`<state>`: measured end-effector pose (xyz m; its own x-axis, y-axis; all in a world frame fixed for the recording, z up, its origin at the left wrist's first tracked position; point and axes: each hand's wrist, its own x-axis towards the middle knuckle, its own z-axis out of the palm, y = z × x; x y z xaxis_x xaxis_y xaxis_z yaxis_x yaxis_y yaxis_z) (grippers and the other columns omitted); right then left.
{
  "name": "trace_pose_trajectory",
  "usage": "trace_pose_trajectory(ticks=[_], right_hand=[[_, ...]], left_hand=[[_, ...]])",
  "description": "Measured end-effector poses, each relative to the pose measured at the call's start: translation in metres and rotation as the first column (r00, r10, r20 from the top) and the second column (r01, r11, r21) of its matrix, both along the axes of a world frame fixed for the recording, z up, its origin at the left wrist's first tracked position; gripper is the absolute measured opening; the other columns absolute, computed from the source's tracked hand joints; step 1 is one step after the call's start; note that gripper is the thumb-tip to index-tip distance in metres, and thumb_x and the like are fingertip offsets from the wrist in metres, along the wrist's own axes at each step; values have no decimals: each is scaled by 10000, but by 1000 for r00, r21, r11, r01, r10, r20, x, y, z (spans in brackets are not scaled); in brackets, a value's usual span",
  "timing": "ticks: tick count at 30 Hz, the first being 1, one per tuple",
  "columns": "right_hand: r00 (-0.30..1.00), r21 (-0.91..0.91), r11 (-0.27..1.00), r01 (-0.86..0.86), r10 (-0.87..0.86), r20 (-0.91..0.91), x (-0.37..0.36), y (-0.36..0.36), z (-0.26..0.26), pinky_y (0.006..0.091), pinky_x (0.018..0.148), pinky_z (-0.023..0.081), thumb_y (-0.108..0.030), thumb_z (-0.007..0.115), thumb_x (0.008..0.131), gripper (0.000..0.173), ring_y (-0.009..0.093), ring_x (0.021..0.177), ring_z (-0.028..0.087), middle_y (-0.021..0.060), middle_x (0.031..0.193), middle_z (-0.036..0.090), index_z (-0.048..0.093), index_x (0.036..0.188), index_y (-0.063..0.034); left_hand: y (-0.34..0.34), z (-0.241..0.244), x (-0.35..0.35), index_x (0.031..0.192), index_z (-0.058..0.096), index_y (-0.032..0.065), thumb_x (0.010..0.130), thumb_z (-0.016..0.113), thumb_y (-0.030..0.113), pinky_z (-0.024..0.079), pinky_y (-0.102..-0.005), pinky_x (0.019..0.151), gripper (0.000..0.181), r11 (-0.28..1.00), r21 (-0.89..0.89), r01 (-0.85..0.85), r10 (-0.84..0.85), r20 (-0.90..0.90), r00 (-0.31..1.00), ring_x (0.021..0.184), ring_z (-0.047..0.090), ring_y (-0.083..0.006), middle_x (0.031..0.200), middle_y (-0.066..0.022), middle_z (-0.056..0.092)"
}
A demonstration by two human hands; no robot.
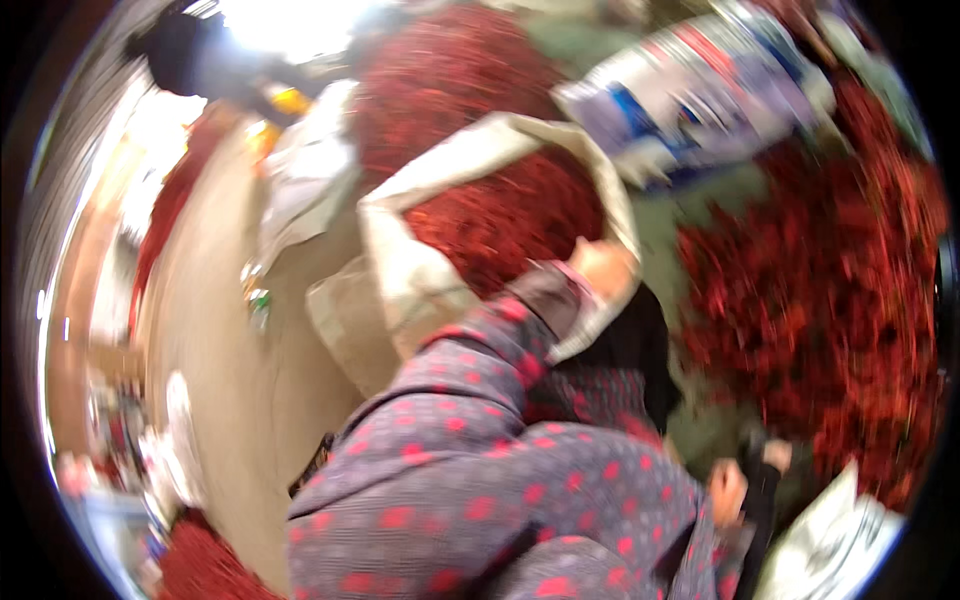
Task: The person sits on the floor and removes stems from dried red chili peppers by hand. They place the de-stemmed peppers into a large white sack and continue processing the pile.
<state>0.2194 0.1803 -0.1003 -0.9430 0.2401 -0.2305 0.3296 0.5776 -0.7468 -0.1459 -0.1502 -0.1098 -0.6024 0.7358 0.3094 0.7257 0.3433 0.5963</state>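
Note:
A white woven sack [420, 180] stands with its mouth wide, holding dried red chili peppers [517, 210]. My left hand [604, 266] has the near right part of the sack's rim in its grasp, its arm in a grey sleeve with red dots reaching across the sack's front. Low on the right side, beside my body, is my right hand [726, 491]. Its fingers look curled, but blur hides whether anything is in them. A dark, narrow shape runs close by it, with a skin-coloured patch that I cannot identify.
Loose chili peppers [810, 322] cover the floor on the right; another heap [450, 82] lies beyond the sack. A printed white-and-blue bag [705, 97] rests at the upper right. Left are a white sack [311, 165] and a bottle [257, 296]. Another white bag [825, 547] sits lower right.

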Motion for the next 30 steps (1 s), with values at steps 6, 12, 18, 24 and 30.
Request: trace_pose_trajectory(ticks=[6,12,18,24,30], right_hand=[[986,-146,982,121,-136,-97,-24,7,16,295,581,459,-62,529,782,100,209,649,600,130,717,597,574,857,-13],[967,-291,929,227,-250,-43,-26,-7,32,287,579,463,-57,557,759,122,188,648,601,115,717,603,587,865,-4],[971,-318,930,186,-223,-86,-29,-2,50,268,607,467,-46,522,779,128,168,653,598,107,742,600,572,882,11],[962,-417,879,229,-269,-38,-40,1,58,272,622,467,-28,520,767,135,175,697,600,112,763,599,573,886,8],[964,-410,886,218,-260,-48,-45,1,58,291,636,466,-31,531,748,127,216,691,598,114,747,596,573,864,-2]], left_hand=[[47,113,-24,835,612,50,800,468,203,471,-401,689,213,944,-167,-283,230,-277,933,782,598,-333,813,-175,612],[155,86,-20,844,646,52,782,458,207,460,-378,760,251,967,-198,-161,196,168,966,831,594,-331,836,-160,626],[183,-9,-19,788,624,-4,760,512,241,461,-333,625,271,961,-210,-178,268,569,777,640,612,-244,663,-152,619],[219,-48,-44,786,610,-77,707,624,406,441,-388,644,490,824,-529,-201,464,429,775,687,606,-276,717,-156,630],[273,-32,-6,915,539,-143,593,748,497,439,-346,717,746,828,-385,-407,558,632,538,814,560,-228,901,-191,584]])
